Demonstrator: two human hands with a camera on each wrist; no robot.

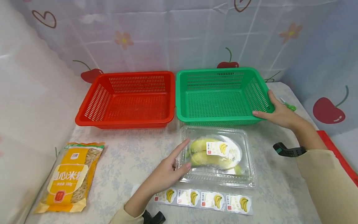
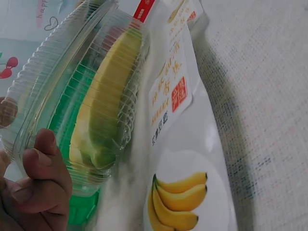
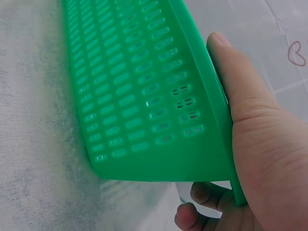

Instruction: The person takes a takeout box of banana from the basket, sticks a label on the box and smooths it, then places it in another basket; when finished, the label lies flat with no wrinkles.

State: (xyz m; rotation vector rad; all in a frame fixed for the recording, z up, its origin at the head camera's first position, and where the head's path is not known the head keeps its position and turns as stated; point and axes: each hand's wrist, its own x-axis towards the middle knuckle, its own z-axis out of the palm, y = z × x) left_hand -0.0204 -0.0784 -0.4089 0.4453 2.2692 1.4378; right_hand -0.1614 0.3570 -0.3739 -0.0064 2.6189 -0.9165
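Observation:
My left hand [image 1: 167, 172] grips the left edge of a clear plastic clamshell box [image 1: 249, 174], thumb and index finger over its lid. Inside lie peeled-looking yellow-green bananas [image 1: 204, 158], and a banana label [image 1: 216, 148] is on the lid. In the left wrist view the curled fingers [image 2: 45, 178] are at the side of the box. The right hand [image 1: 282, 113] holds the right rim of a green basket [image 1: 218, 119]. In the right wrist view, its thumb [image 3: 240, 72] lies along the rim and other fingers are below it.
A red basket [image 1: 126, 123] stands left of the green one. A strip of banana stickers [image 1: 201, 200] lies in front of the box. At the left is a yellow noodle bag [image 1: 68, 177]. Green-handled scissors [image 1: 291, 107] lie behind the right hand, and a red object [image 1: 339, 155] is at the right edge.

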